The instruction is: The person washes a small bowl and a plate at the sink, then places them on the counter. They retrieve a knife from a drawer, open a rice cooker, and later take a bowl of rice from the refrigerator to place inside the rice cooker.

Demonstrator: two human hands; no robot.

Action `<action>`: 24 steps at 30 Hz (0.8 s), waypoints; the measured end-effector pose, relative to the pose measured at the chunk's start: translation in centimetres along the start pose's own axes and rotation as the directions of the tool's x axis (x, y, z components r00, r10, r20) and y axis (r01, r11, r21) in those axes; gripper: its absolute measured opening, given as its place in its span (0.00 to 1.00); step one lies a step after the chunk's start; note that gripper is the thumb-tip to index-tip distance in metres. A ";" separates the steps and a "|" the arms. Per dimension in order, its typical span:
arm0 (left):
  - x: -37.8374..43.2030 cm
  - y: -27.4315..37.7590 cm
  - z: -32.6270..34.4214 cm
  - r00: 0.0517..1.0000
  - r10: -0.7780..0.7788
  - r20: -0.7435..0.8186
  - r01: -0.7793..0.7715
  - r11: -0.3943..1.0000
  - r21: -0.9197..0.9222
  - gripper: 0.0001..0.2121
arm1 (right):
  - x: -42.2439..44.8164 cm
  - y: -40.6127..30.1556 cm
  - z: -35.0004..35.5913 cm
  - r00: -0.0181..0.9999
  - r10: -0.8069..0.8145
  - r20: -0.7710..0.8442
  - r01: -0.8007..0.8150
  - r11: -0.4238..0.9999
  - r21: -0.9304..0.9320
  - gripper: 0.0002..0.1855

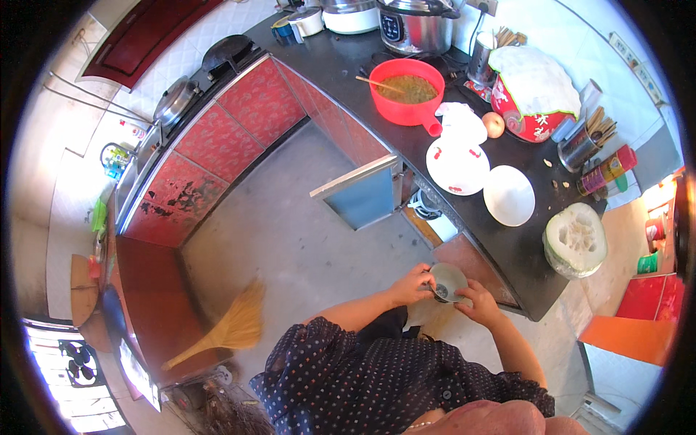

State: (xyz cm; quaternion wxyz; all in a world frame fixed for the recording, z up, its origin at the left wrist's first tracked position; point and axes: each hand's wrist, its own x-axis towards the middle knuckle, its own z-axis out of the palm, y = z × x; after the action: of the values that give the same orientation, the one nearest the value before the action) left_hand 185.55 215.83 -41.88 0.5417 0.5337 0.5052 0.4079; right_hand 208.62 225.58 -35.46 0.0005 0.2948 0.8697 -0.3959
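Between my two hands, in front of my body, is a small pale bowl (450, 280), tilted so that its inside shows. My left hand (414, 285) grips its left rim, and my right hand (478, 303) holds its right rim. On the dark countertop beyond, a white plate with red motifs (458, 166) lies beside a plain white bowl (509, 196). A red plastic pot with a handle (399, 115) holds greenish food and a wooden utensil. A cut winter melon (575, 242) rests near the counter's right end.
A cabinet door (359, 193) stands ajar below the counter (522, 261). A straw broom (234, 326) is at the lower left. An onion (493, 125), metal chopstick holders (576, 149) and an electric pressure cooker (416, 27) stand on the counter. A lidded pan (176, 100) is at the left.
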 end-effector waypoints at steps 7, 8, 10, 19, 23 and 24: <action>2.1 1.4 -0.7 0.980 -0.056 0.190 0.080 0.990 -0.120 0.17 | -3.7 0.9 4.1 0.913 0.402 -0.069 -0.322 0.815 0.482 0.16; 2.9 1.9 -1.2 0.985 -0.054 0.164 0.093 0.966 -0.239 0.20 | -4.6 1.4 4.8 0.886 0.461 -0.042 -0.344 0.715 0.609 0.16; 5.9 -1.3 -4.5 0.960 0.275 -0.044 -0.268 0.957 0.114 0.27 | -7.6 3.0 6.1 0.817 0.576 0.030 -0.351 0.456 0.818 0.17; 7.6 -5.2 -26.2 0.489 -0.147 -0.860 0.870 0.163 0.466 0.29 | -29.1 9.3 12.6 0.380 0.874 0.302 0.553 -0.476 0.684 0.29; 6.9 -3.4 -25.5 0.509 -0.209 -0.835 0.860 0.083 0.504 0.30 | -37.9 10.1 18.1 -0.029 0.959 0.281 0.662 -0.192 0.725 0.29; 7.3 -2.7 -24.1 0.467 -0.183 -0.865 0.884 0.106 0.454 0.28 | -39.6 9.9 19.8 -0.089 0.953 0.290 0.672 -0.158 0.723 0.29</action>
State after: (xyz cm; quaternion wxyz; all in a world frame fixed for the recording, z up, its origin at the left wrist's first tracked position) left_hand 162.77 226.71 -43.43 0.0732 0.3115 0.9466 -0.0400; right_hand 241.84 196.72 -46.62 -0.5788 0.6422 -0.2185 -0.4527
